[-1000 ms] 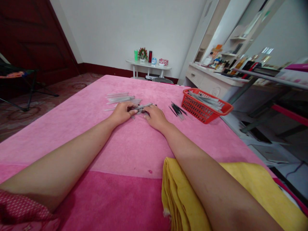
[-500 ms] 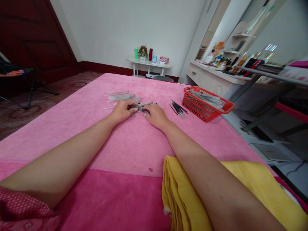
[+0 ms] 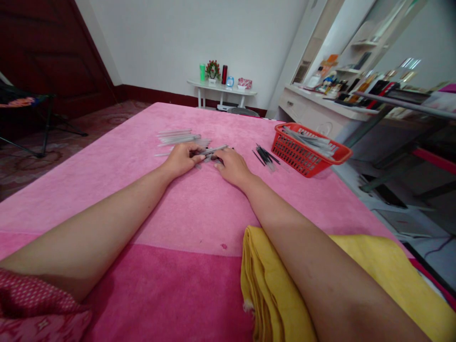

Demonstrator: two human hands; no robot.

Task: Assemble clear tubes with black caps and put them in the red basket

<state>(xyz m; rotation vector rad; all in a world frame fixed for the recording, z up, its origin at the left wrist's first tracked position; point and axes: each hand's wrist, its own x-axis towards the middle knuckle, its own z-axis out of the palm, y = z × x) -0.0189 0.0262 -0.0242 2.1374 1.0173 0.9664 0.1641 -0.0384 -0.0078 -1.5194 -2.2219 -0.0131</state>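
Note:
Between my hands lies a thin grey translucent stick (image 3: 215,149), slanting up to the right; whether it is a tube or a wrapped pen is too small to tell. My left hand (image 3: 182,160) pinches its left end between thumb and fingers. With bent fingers, my right hand (image 3: 233,166) holds it farther along, its fingertips partly hidden. A few more grey pieces show on the cloth beneath the fingers. Just beyond my left hand is a loose pile of similar grey sticks (image 3: 176,137). Right of my right hand lies a small heap of black sticks (image 3: 265,155), some with clear ends.
A red plastic basket (image 3: 297,159) of grey sticks stands at the right edge of the pink cloth (image 3: 192,209). Folded yellow fabric (image 3: 270,285) lies under my right forearm. Behind are a small white table (image 3: 231,89) and a cluttered dresser (image 3: 313,107).
The view has shifted slightly, so the background sits a little differently. Both hands stay around the grey stick in nearly the same pose.

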